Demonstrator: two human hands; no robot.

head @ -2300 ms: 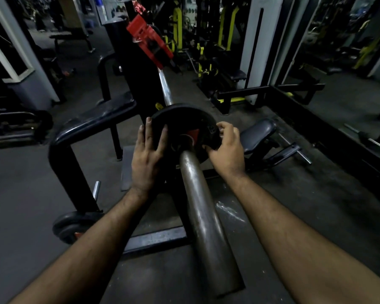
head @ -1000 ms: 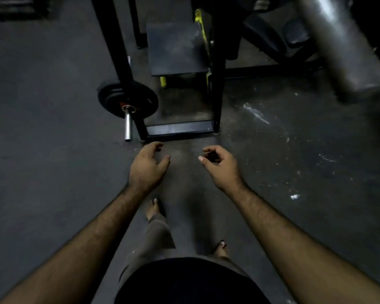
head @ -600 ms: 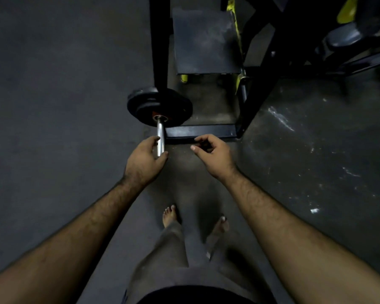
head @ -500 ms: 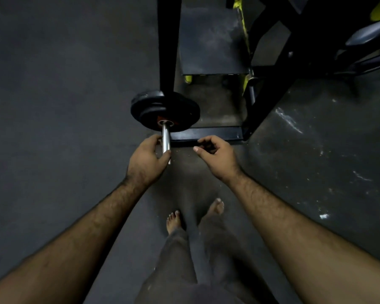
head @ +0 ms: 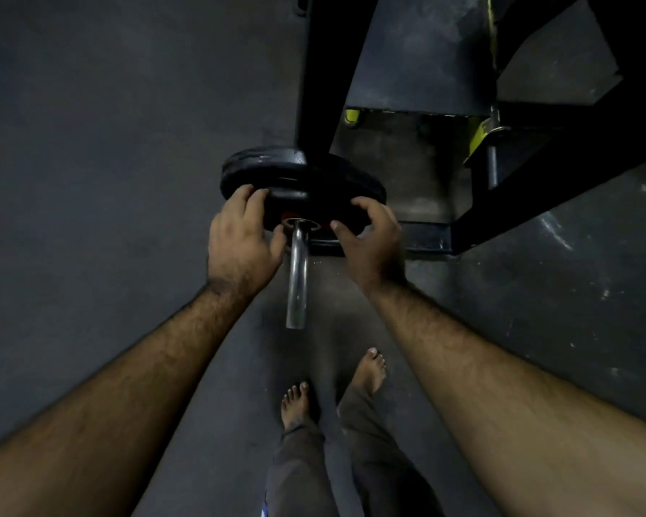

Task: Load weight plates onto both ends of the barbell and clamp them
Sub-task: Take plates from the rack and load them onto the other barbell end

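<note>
**Taking a plate off the storage peg, nothing yet on the bar that I can see**

Head view: my left hand (head: 241,240) curls over the left rim of the round black rubber-coated weight plate (head: 303,192), fingers on its edge and thumb near the hub. My right hand (head: 370,240) grips the right rim the same way, fingers wrapped over the top. The plate sits on the short shiny steel storage peg (head: 298,278), which juts toward me from the plate's centre hole. Just behind the plate rises the black steel upright of the rack (head: 325,76).

As I judge it, this plate is not yet free of the peg, so carrying it, sliding it onto the bar and clamping are all left.

The barbell itself is out of view, as is any clamp. There seem to be two plates stacked on the peg, but in this dim light I cannot tell for certain. The rack is cut off above the plate.
</note>
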